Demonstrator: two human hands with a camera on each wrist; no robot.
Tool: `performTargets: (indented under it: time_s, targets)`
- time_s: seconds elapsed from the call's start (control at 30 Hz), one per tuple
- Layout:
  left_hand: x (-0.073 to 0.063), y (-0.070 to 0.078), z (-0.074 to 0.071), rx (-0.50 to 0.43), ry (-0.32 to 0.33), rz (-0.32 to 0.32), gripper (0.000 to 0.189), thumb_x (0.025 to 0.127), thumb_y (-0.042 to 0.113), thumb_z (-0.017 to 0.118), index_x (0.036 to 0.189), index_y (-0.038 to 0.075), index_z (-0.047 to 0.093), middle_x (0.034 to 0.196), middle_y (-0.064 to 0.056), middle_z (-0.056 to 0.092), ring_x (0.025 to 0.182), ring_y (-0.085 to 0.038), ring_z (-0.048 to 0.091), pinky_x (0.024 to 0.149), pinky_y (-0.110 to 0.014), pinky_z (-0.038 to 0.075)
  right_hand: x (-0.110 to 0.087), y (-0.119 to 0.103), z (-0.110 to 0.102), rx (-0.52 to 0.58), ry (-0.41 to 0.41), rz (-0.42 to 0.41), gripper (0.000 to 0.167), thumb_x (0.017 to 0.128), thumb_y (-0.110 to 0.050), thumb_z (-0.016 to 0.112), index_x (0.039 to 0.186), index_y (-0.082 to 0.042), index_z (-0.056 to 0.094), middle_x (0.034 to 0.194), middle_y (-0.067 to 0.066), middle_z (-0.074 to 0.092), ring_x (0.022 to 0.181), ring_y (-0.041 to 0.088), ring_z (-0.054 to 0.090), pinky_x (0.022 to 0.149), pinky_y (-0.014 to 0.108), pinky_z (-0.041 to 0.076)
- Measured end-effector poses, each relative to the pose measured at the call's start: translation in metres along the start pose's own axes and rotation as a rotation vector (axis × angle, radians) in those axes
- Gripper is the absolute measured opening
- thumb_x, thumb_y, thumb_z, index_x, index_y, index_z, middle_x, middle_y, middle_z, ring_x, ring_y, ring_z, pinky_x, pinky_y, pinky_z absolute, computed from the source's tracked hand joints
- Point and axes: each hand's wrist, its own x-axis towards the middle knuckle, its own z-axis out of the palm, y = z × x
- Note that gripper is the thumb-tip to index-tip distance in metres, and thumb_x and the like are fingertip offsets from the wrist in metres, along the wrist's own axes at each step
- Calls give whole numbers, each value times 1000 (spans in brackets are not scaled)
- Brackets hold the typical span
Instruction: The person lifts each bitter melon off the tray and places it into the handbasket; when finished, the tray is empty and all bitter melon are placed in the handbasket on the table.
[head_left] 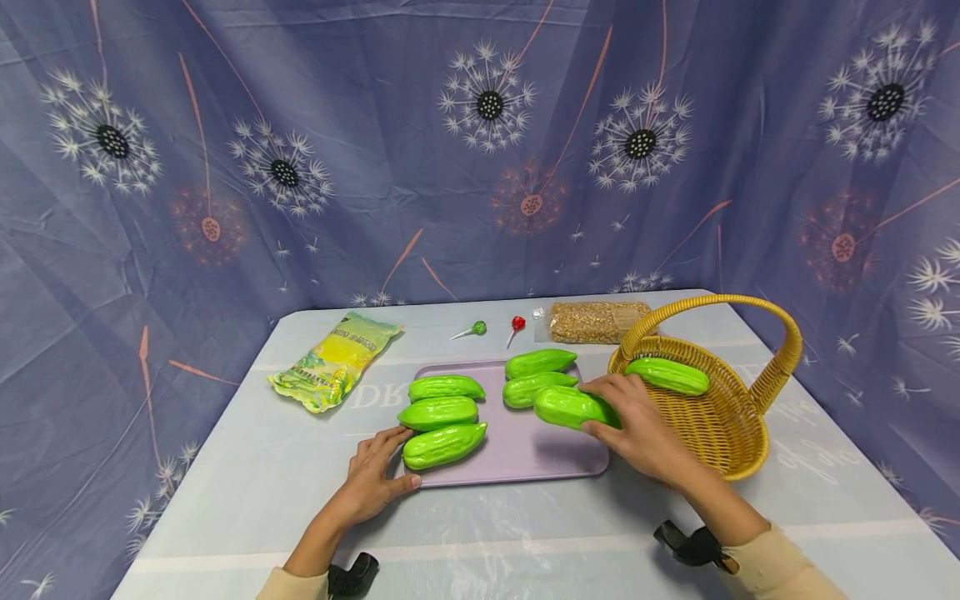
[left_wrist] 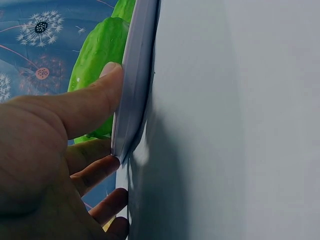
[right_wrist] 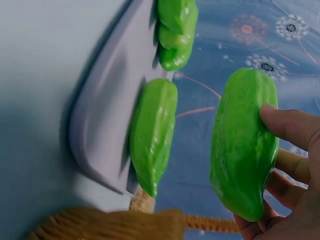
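Closest in, two pale sleeves (head_left: 783, 571) reach over the table (head_left: 487, 533), a black device (head_left: 690, 542) strapped at each wrist. Here's the left hand (head_left: 375, 475) at the near left corner of the purple tray (head_left: 510, 474), thumb laid on the rim, fingers against the side: it has hold of that corner. Just beside it, three green vegetables (head_left: 438, 413) lie in a stack of rows across the tray's left half.

Over to the right hand (head_left: 637, 425), and it's a firm grasp! Thumb on one side, fingers on the other, round a green vegetable (head_left: 572, 407) lifted above the tray's right half. Two more vegetables (head_left: 540, 388) lie just beyond it, side by side on the tray. Right of the tray, the yellow wicker basket (head_left: 712, 437) stands upright, handle up, one vegetable (head_left: 667, 377) inside near its far wall.

Further back, a yellow-green bag (head_left: 336, 362) lies left, then a green lollipop (head_left: 477, 328), a red lollipop (head_left: 517, 323) and a clear packet of grain (head_left: 588, 323). Behind everything hangs a blue dandelion-print curtain (head_left: 390, 167).
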Motion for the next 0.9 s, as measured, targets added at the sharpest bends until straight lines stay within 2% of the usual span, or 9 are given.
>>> performTargets:
  time_s: [0.1, 0.33, 0.57, 0.8, 0.9]
  targets:
    - [0, 0, 0, -1, 1, -1, 69, 77, 30, 76, 138, 11, 47, 144, -10, 42, 127, -33, 32, 98, -55, 22, 0, 3, -8, -24, 16, -8, 49, 74, -16, 79, 119, -9, 62, 113, 4, 61, 99, 13, 41, 80, 32, 34]
    - [-1, -1, 0, 6, 12, 11, 68, 77, 30, 76, 136, 11, 48, 144, -10, 43, 126, -33, 33, 96, -55, 23, -2, 10, -29, -55, 4, 33, 47, 76, -14, 77, 121, -10, 61, 116, 6, 60, 99, 16, 41, 79, 36, 36]
    - [1, -1, 0, 1, -14, -15, 69, 78, 29, 75, 138, 12, 46, 146, -8, 41, 129, -32, 31, 99, -54, 22, -5, 20, -47, -85, 6, 32, 49, 76, -14, 77, 121, -10, 60, 116, 7, 59, 99, 16, 40, 78, 34, 34]
    - [2, -2, 1, 4, -15, -9, 69, 78, 29, 75, 138, 12, 46, 146, -8, 40, 128, -32, 31, 99, -55, 22, -10, 30, -62, -85, 0, 45, 47, 77, -12, 75, 121, -8, 59, 118, 9, 57, 104, 20, 41, 79, 36, 34]
    - [2, -3, 1, 8, -11, -5, 69, 78, 29, 75, 138, 12, 46, 146, -8, 41, 128, -32, 31, 99, -55, 22, -12, 35, -67, -81, -7, 58, 46, 78, -12, 75, 121, -7, 59, 120, 11, 57, 108, 26, 42, 81, 40, 35]
